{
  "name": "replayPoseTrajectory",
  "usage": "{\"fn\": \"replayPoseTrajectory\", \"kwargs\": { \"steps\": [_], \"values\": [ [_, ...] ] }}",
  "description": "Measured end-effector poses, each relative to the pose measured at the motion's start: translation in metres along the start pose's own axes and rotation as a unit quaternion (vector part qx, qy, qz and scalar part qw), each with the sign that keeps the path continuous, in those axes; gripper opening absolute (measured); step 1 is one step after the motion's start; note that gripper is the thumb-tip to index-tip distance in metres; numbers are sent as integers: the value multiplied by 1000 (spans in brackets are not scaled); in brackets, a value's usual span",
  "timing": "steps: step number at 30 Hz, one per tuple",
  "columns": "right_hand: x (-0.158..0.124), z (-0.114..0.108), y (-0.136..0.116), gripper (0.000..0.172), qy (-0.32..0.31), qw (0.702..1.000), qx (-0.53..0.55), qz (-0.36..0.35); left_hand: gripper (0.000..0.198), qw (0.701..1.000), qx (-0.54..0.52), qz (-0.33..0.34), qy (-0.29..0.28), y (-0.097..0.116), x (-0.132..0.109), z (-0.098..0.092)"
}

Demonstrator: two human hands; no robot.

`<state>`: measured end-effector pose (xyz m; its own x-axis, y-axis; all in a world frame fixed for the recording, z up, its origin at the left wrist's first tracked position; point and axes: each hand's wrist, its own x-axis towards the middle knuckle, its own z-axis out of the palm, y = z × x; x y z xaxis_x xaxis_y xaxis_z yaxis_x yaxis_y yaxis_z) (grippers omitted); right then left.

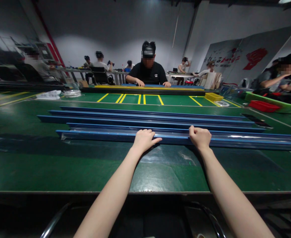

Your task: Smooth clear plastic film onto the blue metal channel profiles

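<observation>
My left hand (144, 140) lies over the near blue rail (100, 135), its fingers curled over the top and its thumb stretched out to the right along the front. Farther right, my right hand (200, 137) is closed in a fist at the same rail; what its fingers grip is hidden. This long channel-shaped rail runs sideways across the table and past the right edge of view. Clear plastic film (170, 157) lies under and in front of it, with shiny wrinkles, and some shows at the rail's left end.
More blue rails (125, 119) lie parallel just behind. A dark flat phone-like object (258, 121) sits at their right end. On the green table (85, 172) stand a yellow tray (213, 97) and a red tray (264, 106). A co-worker (147, 71) handles rails opposite.
</observation>
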<state>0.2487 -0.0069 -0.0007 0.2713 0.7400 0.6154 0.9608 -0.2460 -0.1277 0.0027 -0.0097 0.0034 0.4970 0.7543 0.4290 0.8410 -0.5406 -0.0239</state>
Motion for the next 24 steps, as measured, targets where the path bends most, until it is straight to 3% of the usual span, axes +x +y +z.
{"fn": "replayPoseTrajectory", "kwargs": {
  "steps": [13,24],
  "values": [
    [0,-2,-1,46,-8,1000,-6,3,48,1000,-6,-4,-6,1,0,-1],
    [-3,-2,-11,47,21,998,-6,-63,47,1000,-7,-5,-9,0,0,0]
  ]
}}
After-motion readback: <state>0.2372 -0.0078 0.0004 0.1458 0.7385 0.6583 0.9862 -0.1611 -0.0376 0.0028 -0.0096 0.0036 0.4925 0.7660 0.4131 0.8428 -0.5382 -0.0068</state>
